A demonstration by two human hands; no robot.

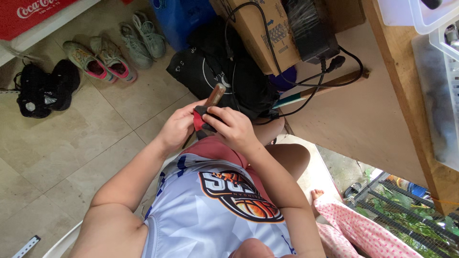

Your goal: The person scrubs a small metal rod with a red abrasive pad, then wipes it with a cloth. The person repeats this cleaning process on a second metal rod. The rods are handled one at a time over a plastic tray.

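Observation:
My left hand (178,127) and my right hand (230,127) meet above my lap, both closed around one small tool (213,97). Its brown, rounded end sticks up out of my fingers, and a red and black part shows between the two hands. The rest of the tool is hidden by my fingers. I am seated, wearing a pale blue jersey (201,215) and red shorts, with my knee just right of the hands.
Behind the hands lie a black bag (210,71), a cardboard box (267,28), and a black power adapter (311,28) with cables. Several shoes (112,55) sit on the tiled floor at left. A wooden table (401,86) carries clear bins. Another person's foot (316,195) is at lower right.

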